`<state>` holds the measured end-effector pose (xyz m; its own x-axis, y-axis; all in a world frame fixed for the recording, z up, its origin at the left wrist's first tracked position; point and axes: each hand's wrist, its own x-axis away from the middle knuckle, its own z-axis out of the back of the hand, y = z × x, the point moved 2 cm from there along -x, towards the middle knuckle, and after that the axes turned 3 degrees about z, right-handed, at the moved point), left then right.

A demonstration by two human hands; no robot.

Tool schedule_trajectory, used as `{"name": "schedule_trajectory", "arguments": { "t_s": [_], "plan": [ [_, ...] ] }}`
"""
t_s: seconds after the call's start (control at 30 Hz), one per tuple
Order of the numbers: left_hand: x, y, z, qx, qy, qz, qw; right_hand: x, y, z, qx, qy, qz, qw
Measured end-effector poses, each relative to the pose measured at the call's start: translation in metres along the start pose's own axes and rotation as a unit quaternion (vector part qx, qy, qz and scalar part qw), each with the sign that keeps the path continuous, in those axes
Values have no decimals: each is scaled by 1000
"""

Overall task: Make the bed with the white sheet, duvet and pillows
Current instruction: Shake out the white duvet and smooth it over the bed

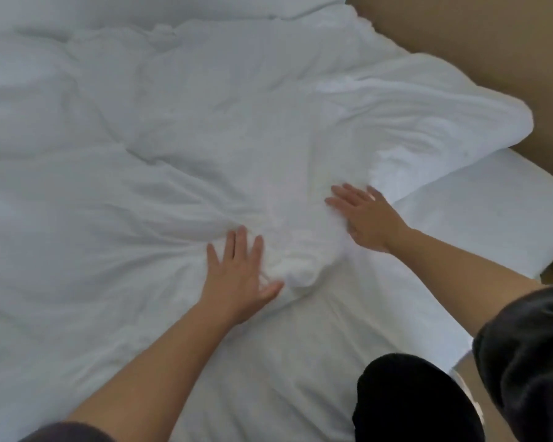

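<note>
A: Starting far left: only rumpled white duvet point(93, 173), spread over most of the bed. Probably pillows point(160, 6) along the top edge, too blurred to be sure.
B: Next?
A: Pressing palm-down with the left hand point(237, 275), fingers point(241, 247) straight and spread, gripping nothing. Likely pinning the cover so it stays put.
B: And the lump just right of it?
A: Bunched duvet corner point(297, 269), wedged between both hands and touching each. Looks like clumped filling, hence the flat-hand smoothing.
B: Right side?
A: Same with the right hand point(367, 221): flat on the duvet, fingers point(348, 194) apart, clamped on nothing. Placed farther up the bed, probably to push the fold outward.
B: Beyond that?
A: Duvet edge folded back, baring white sheet point(479, 215) on the mattress corner. Tan floor point(460, 33) behind. Dark-trousered knee point(406, 400) up on the bed at bottom right, presumably for reach.
B: Progress?
A: Sheet on, duvet on but crooked and wrinkled. Judged mid-task.
</note>
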<state>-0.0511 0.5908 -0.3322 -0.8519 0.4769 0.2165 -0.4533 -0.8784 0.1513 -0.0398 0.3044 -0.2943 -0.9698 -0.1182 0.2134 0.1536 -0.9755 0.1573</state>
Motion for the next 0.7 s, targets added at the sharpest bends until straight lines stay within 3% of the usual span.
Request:
{"name": "schedule_trajectory", "arguments": {
  "t_s": [0.13, 0.23, 0.3, 0.5, 0.7],
  "plan": [
    [-69, 116, -5, -8, 24, -28, 999, 3, 143, -28, 26, 25, -162, 986],
    [-132, 189, -5, -25, 85, 10, 996, -2, 247, -51, 65, 0, -213, 975],
    [-175, 219, -6, -48, 121, 28, 991, -14, 299, -64, 81, -19, -216, 973],
    [-248, 254, -21, -128, 2, 149, 981, -55, 402, -88, 124, -4, -193, 973],
    [-271, 245, -36, -112, -12, 173, 979, -101, 449, -110, 17, -61, -98, 993]
  ]
}}
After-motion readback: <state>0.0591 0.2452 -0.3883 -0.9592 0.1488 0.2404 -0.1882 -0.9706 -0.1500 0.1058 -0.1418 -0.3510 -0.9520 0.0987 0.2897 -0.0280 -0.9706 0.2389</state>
